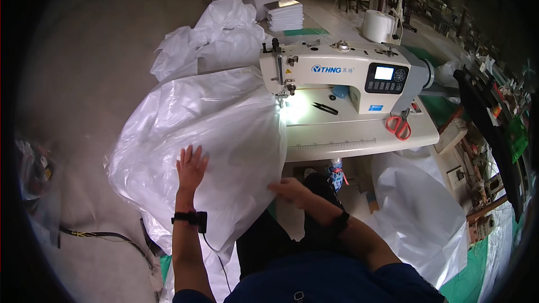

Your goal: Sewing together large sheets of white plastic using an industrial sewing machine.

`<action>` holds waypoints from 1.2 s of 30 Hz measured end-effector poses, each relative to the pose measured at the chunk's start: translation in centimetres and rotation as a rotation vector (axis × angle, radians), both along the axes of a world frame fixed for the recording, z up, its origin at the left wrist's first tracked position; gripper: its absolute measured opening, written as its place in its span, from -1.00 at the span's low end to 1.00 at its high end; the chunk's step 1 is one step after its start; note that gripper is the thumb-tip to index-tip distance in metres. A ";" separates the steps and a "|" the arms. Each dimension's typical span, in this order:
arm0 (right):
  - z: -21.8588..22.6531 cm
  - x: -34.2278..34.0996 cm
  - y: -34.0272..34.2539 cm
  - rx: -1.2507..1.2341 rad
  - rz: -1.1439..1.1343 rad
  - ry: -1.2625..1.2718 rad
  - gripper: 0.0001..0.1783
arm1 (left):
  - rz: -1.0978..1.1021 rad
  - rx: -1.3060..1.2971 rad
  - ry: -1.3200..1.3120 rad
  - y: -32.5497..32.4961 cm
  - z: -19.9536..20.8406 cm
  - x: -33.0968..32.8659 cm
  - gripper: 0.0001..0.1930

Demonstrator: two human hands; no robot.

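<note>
A large sheet of white, glossy plastic (224,118) spreads over the left of the table and down toward my lap. Its right edge runs under the needle end of a white sewing machine (342,67), where a bright lamp glares. My left hand (192,165) lies flat on the sheet with its fingers spread. At the sheet's near right edge, my right hand (289,189) pinches the plastic between thumb and fingers. On the machine bed rest black thread snips (325,109), and red-handled scissors (398,127) lie farther right.
Behind the machine stand a stack of folded white sheets (284,14) and a white thread cone (378,25). More white plastic (415,202) hangs below the table at right. A black cable (112,237) crosses the floor at left.
</note>
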State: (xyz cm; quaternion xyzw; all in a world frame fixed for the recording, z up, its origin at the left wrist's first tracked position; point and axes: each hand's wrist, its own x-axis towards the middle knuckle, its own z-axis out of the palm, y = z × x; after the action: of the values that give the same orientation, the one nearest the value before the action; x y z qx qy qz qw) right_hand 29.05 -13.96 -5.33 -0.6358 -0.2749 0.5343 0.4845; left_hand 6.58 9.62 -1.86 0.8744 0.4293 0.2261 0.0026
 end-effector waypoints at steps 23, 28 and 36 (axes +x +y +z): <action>1.4 -0.6 -5.6 0.072 -0.073 0.134 -0.51 | -0.112 -0.142 0.214 0.5 7.8 5.1 -0.61; -2.2 0.1 -3.4 0.325 -0.281 0.124 -0.73 | -0.474 0.046 -0.040 -16.1 8.0 8.6 -0.63; -1.6 -1.7 -3.3 0.348 -0.346 -0.103 -0.79 | -0.268 0.005 0.182 -17.0 -2.0 6.8 -0.77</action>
State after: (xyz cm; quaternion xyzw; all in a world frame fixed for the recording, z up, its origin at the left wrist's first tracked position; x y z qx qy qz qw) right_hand 27.37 -17.24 -6.93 -0.6069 -0.2740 0.3549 0.6562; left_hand 13.37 -7.39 -3.83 0.9408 0.3066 0.1445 -0.0086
